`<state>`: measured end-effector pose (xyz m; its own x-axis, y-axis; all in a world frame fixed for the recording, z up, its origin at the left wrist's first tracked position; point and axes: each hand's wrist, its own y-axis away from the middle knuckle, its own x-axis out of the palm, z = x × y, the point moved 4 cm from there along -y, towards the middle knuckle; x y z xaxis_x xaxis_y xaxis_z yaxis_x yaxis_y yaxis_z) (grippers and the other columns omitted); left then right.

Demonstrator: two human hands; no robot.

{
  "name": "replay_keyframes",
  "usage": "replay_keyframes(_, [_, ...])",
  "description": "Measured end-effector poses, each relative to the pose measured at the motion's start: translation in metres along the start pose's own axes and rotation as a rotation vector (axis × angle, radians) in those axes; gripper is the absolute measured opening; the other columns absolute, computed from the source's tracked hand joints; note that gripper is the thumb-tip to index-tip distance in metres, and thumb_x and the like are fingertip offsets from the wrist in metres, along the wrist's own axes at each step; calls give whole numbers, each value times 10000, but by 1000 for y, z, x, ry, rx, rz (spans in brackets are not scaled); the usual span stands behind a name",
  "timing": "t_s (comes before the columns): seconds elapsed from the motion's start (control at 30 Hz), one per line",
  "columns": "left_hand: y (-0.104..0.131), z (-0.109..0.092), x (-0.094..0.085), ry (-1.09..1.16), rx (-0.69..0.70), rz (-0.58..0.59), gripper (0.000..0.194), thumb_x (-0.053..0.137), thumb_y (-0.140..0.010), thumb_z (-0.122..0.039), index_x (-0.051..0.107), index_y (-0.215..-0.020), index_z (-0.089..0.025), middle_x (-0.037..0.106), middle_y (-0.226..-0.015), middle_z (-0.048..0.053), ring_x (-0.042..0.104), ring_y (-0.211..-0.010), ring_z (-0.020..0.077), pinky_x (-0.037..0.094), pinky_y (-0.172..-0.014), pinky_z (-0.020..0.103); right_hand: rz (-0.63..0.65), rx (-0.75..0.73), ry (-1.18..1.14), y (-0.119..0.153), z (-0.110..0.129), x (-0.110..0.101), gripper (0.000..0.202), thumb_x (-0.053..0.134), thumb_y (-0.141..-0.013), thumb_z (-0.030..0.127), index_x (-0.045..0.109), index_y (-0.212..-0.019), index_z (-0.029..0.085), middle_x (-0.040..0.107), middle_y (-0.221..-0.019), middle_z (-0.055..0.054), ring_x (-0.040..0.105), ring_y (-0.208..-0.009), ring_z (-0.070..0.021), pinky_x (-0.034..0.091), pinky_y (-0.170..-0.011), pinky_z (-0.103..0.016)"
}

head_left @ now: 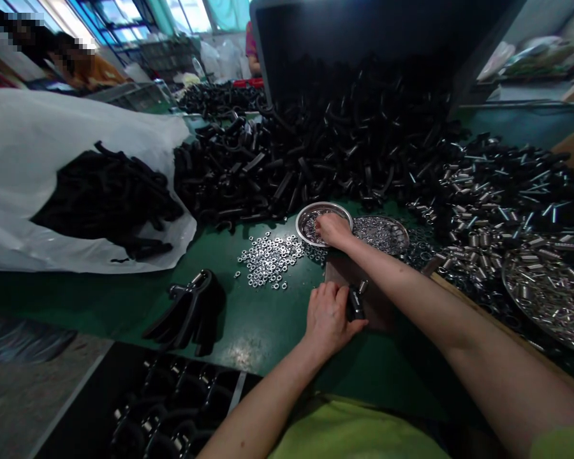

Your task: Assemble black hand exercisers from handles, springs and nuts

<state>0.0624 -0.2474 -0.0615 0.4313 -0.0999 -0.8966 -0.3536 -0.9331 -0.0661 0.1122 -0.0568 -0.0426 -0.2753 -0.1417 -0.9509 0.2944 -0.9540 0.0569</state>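
Note:
My left hand (329, 317) is closed round a black plastic part (356, 303) low over the green table. A small coil spring (363, 287) sticks out at the top of that part. Beneath it lies a brownish flat plate (342, 268). My right hand (333, 228) reaches into a round metal bowl (298, 231) of small shiny pieces. Its fingers are bent together among them, and what they pinch is hidden. A second dish (385, 233) of tiny metal parts stands beside the bowl. Bright metal nuts or rings (268, 260) lie loose to the left.
Black curved parts (287, 166) are heaped across the back, below a large dark bin (363, 44). Springs and pins (483, 242) cover the right side. A white sack (9, 178) and joined black pieces (196, 309) lie left. A box (90, 408) holds more pieces. Other people sit behind.

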Motion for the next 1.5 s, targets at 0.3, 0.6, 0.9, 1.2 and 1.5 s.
replay_keyframes(0.3, [-6,0,-3,39,36,12,558,748,-610,-481,583,-1058,-192,553,-1040,99,484,-985,288,382,-822,405,11,-107,-425,77,-12,-29,330,477,-835,109,585,-1139,181,668,-924,-24,611,-691,-108,486,-657,-240])
replay_keyframes(0.6, [-8,2,-4,87,90,44,569,765,-583,-485,610,-1055,-209,562,-1014,93,494,-984,289,380,-835,399,-51,-1,-943,173,-53,1,183,428,-861,226,511,-1018,182,577,-665,38,595,-581,-122,487,-544,-251])
replay_keyframes(0.9, [-8,2,-6,77,153,42,577,760,-584,-497,620,-1058,-201,564,-980,91,507,-947,283,389,-804,380,-191,8,-873,187,-50,3,121,454,-875,270,542,-912,196,639,-803,-15,616,-768,-160,470,-732,-321])
replay_keyframes(1.2, [-9,1,-5,91,136,42,517,764,-585,-469,630,-1010,-207,561,-956,82,504,-940,270,382,-817,374,-299,-170,-329,185,-41,16,105,505,-845,168,549,-752,188,593,-803,-45,509,-873,-194,428,-778,-334])
replay_keyframes(1.5, [-8,2,-2,5,147,23,559,736,-608,-507,604,-1047,-187,562,-977,74,501,-947,257,400,-819,367,-353,-186,-140,198,-39,20,140,469,-899,235,603,-907,195,636,-948,-75,510,-972,-231,391,-815,-365])
